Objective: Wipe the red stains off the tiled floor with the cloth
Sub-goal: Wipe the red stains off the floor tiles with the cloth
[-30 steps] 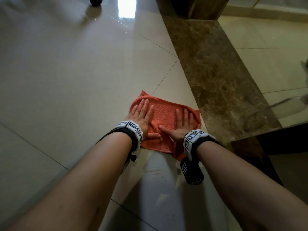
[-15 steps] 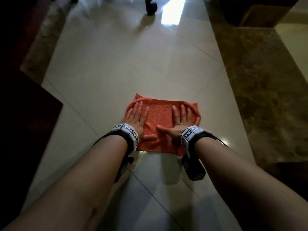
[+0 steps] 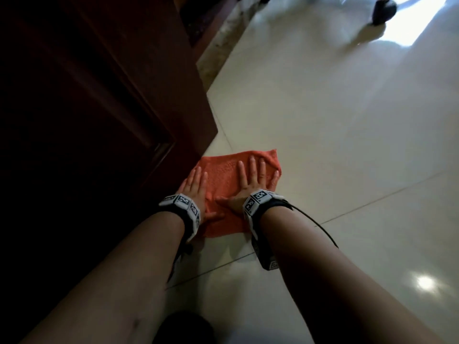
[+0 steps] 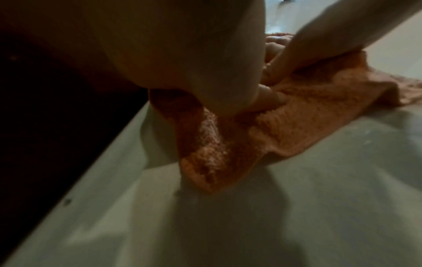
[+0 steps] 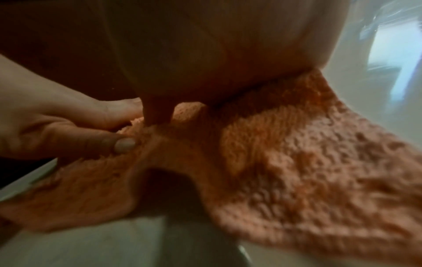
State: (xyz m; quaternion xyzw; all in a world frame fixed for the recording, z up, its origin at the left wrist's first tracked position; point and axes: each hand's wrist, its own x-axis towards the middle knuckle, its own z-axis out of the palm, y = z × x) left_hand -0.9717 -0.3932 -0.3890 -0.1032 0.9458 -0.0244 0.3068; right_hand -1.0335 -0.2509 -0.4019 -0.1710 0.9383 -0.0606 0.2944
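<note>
We have both hands flat on the orange cloth (image 3: 224, 181), palms down, pressing it onto the tiled floor (image 3: 335, 135). Left hand (image 3: 196, 188) sits on the cloth's left part, fingers (image 3: 198, 173) straight and together, thumb spread inward on the fabric. Right hand (image 3: 253, 181) sits on the right part, fingers (image 3: 252, 167) straight and slightly fanned, thumb stretched left toward the left thumb; the 2 thumbs lie near each other, contact unclear. Neither hand curls round the cloth, both just press it. Both forearms reach forward and down from the lower frame, wrists bent back, each wearing a marker band (image 3: 182, 203).

The cloth lies spread on the floor just beside the corner of a dark wooden door (image 3: 99, 108), its near edge rumpled and lifted in a small fold between the wrists, seen in the right wrist view (image 5: 297, 171). Left wrist view shows the cloth (image 4: 285, 117) bunched under the palm heel, blurred. A grout line runs on the floor under the forearms. We cannot make out red stains on the visible tiles.
</note>
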